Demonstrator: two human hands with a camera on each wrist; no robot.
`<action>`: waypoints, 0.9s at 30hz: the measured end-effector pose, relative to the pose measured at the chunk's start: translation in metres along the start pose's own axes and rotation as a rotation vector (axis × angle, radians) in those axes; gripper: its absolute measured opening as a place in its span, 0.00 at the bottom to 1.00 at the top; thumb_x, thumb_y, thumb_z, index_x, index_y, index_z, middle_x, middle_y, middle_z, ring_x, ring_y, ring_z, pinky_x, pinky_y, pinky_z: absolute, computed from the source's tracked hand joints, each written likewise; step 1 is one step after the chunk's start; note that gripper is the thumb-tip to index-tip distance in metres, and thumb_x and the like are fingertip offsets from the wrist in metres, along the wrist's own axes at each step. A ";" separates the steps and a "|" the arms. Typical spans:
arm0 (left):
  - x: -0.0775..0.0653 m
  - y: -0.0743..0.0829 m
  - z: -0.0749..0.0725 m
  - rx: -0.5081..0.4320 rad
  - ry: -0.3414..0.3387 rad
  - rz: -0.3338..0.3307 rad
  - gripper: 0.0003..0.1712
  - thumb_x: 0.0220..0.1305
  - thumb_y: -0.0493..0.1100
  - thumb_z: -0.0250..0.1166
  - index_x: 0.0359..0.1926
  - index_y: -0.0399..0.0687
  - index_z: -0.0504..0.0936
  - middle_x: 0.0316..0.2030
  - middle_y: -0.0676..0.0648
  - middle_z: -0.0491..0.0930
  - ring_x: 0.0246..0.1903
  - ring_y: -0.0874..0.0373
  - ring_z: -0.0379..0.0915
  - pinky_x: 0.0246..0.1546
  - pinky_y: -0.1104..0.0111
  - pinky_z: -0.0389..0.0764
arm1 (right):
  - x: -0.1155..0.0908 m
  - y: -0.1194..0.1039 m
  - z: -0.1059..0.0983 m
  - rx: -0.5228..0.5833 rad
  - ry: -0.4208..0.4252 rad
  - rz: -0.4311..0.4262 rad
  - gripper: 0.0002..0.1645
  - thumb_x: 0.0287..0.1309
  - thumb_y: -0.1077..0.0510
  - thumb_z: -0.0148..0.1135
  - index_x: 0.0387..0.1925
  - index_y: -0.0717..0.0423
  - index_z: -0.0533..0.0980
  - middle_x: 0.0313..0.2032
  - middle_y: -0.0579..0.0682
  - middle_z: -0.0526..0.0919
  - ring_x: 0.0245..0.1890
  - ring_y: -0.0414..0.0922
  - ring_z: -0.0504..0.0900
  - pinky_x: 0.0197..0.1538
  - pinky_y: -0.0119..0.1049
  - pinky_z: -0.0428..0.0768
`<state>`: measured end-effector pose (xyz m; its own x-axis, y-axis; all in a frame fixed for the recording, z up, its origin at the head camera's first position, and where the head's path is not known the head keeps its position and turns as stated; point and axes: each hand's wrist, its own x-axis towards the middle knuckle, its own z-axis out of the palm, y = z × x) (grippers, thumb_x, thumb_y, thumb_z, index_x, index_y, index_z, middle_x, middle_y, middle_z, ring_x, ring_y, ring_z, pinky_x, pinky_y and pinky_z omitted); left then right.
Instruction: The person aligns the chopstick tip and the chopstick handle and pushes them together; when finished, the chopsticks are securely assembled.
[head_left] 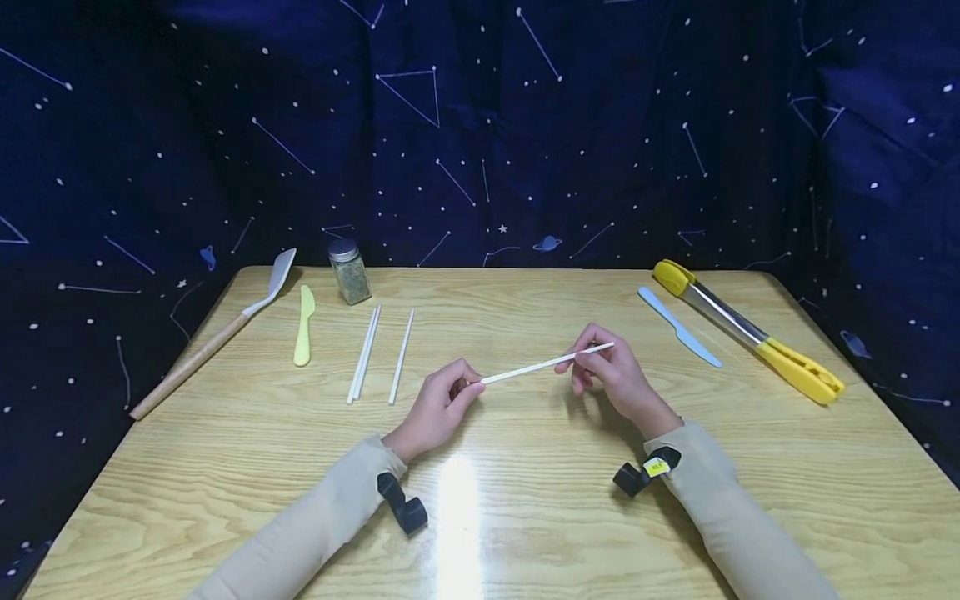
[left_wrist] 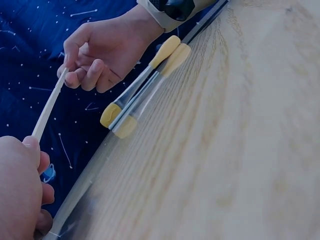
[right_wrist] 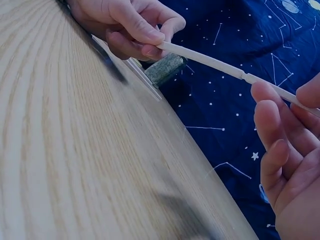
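Note:
A slim white chopstick point(head_left: 525, 369) is stretched between my two hands above the middle of the table, its right end slightly higher in the head view. My left hand point(head_left: 437, 408) pinches the left end between thumb and fingers. Toward the other end, my right hand point(head_left: 618, 375) pinches it with thumb and index finger, and the tip sticks out past them. A small notch shows on the chopstick point(right_wrist: 215, 63) in the right wrist view, close to the right fingertips. Left of my left hand lie a lone chopstick point(head_left: 402, 357) and a close pair of chopsticks point(head_left: 363, 354).
On the left lie a wooden-handled spatula point(head_left: 202, 352) and a yellow knife point(head_left: 303, 327); a jar of dried herbs point(head_left: 350, 273) stands behind. A blue knife point(head_left: 678, 325) and yellow-ended tongs point(head_left: 750, 329) lie on the right. A starry curtain point(head_left: 480, 142) hangs behind the wooden table point(head_left: 540, 517).

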<state>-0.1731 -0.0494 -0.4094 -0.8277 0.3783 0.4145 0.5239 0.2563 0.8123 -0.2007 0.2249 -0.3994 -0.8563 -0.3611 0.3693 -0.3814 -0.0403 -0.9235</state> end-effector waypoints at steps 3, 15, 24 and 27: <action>0.000 0.000 0.000 -0.010 -0.001 0.004 0.02 0.64 0.28 0.59 0.34 0.35 0.76 0.20 0.43 0.69 0.20 0.66 0.58 0.23 0.76 0.62 | 0.000 -0.001 0.000 -0.008 0.002 0.014 0.06 0.63 0.71 0.42 0.30 0.69 0.65 0.27 0.45 0.86 0.13 0.47 0.75 0.19 0.37 0.68; 0.000 -0.013 0.005 -0.013 -0.019 0.059 0.03 0.62 0.27 0.61 0.31 0.33 0.76 0.22 0.39 0.73 0.19 0.63 0.59 0.22 0.76 0.62 | 0.000 0.003 0.000 0.038 -0.016 0.000 0.08 0.63 0.72 0.42 0.29 0.70 0.66 0.27 0.45 0.86 0.13 0.43 0.76 0.18 0.35 0.67; 0.002 -0.034 0.010 -0.001 0.003 0.187 0.05 0.61 0.30 0.62 0.29 0.39 0.77 0.27 0.44 0.78 0.23 0.63 0.62 0.23 0.76 0.65 | 0.001 0.002 -0.002 0.056 -0.066 0.009 0.10 0.63 0.72 0.41 0.30 0.65 0.69 0.29 0.45 0.87 0.16 0.41 0.77 0.20 0.36 0.67; 0.002 -0.031 0.010 -0.013 -0.039 0.210 0.04 0.60 0.33 0.65 0.29 0.42 0.78 0.25 0.47 0.77 0.23 0.64 0.63 0.23 0.75 0.67 | 0.001 0.000 -0.004 0.090 -0.057 0.022 0.13 0.64 0.72 0.41 0.30 0.60 0.71 0.28 0.45 0.87 0.17 0.40 0.78 0.21 0.33 0.67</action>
<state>-0.1892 -0.0476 -0.4380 -0.6923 0.4565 0.5589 0.6810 0.1573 0.7151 -0.2027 0.2283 -0.3989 -0.8417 -0.4153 0.3450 -0.3279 -0.1146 -0.9378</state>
